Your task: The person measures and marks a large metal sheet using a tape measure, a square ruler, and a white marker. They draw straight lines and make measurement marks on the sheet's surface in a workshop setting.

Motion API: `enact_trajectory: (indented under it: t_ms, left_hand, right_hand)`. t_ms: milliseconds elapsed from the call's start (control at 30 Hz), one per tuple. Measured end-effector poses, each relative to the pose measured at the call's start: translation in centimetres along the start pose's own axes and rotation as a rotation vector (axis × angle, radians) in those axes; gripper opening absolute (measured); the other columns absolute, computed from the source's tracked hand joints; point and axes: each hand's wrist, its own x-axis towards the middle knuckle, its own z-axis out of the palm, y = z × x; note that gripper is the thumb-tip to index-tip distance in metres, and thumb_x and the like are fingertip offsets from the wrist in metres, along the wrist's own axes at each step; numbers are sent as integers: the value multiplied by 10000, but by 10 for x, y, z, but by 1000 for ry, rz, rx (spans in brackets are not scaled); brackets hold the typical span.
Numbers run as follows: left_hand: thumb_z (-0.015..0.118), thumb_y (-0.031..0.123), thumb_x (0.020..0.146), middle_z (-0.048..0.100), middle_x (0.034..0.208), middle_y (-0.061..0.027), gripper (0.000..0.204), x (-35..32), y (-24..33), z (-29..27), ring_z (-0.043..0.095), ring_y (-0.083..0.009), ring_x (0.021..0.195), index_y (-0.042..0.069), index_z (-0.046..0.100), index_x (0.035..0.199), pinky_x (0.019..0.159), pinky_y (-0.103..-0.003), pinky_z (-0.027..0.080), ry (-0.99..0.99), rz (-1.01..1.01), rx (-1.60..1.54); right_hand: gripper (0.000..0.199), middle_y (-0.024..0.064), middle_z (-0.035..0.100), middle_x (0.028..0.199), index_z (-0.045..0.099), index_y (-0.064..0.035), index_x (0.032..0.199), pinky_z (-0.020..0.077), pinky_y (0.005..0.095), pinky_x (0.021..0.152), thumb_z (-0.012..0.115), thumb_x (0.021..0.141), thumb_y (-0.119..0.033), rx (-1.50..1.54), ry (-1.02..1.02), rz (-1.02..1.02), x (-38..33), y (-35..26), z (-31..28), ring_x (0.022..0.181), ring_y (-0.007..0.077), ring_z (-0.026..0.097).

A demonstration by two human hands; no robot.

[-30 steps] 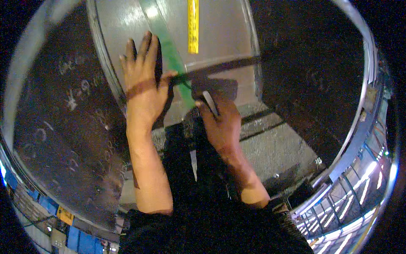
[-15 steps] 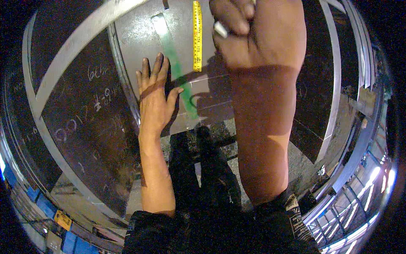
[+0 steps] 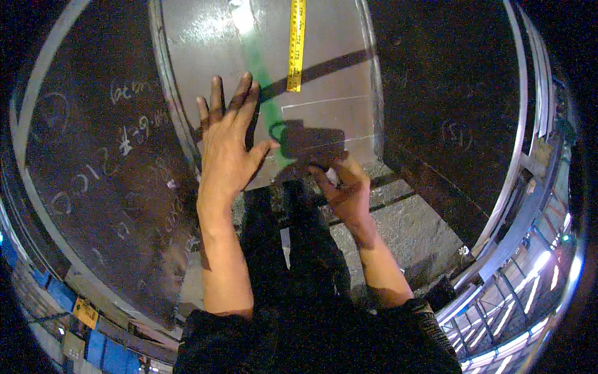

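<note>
My left hand (image 3: 225, 146) lies flat with fingers spread on a grey metal plate (image 3: 336, 37), beside a green stripe (image 3: 270, 109) on its surface. By the plate's near edge, my right hand (image 3: 350, 194) is curled, its fingers pinched around a short white piece of chalk (image 3: 332, 177), partly hidden by the fingers. A yellow measuring tape blade (image 3: 297, 47) lies lengthwise on the plate, ahead of both hands. Thin white lines mark the plate between the tape's end and my right hand, partly under a dark shadow.
Dark steel panels stand on both sides, the left panel (image 3: 118, 187) and the right panel (image 3: 448, 81) both bearing white handwriting. Pale metal edges border the plate. My legs (image 3: 299, 243) are below, over rough concrete ground (image 3: 398, 230). Blue structures and bright roof lights show at the rim.
My right hand has come down and back from high in the view to the plate's near edge, still holding the chalk. My left hand stays on the plate; the view has shifted slightly.
</note>
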Motion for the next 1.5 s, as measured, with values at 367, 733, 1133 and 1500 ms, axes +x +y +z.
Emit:
enact_trajectory:
  t_ms: [367,733,1133,1500]
  left_hand:
    - [814,248,715,327,1606,-29,857,6,-2,3,159,-370,1512,97,451,1477,1216,-581,116,26,80,96]
    - [813,240,710,343,1596,-53,894,-15,18,11,151,-369,1511,103,415,1499,1216,-576,114,-22,87,97]
    - [803,273,726,361,1585,-50,897,-20,15,15,149,-367,1513,123,400,1514,1219,-576,97,-19,106,106]
    - [800,282,726,372,1580,-45,891,-24,15,18,160,-362,1512,128,408,1511,1218,-572,105,-3,83,95]
  right_hand:
    - [512,123,653,1004,695,-207,1180,555,454,662,794,679,-169,-90,-49,69,-20,-11,32,804,347,662]
    - [212,122,694,944,753,-134,1029,551,399,638,775,818,-133,-155,6,148,-20,-20,17,773,321,695]
    - [240,103,713,956,773,-165,1030,557,377,692,796,793,-133,-202,4,78,-14,-12,14,815,304,703]
    - [351,113,678,966,747,-164,1065,558,417,697,787,717,-137,-106,-8,64,-8,-7,14,821,331,680]
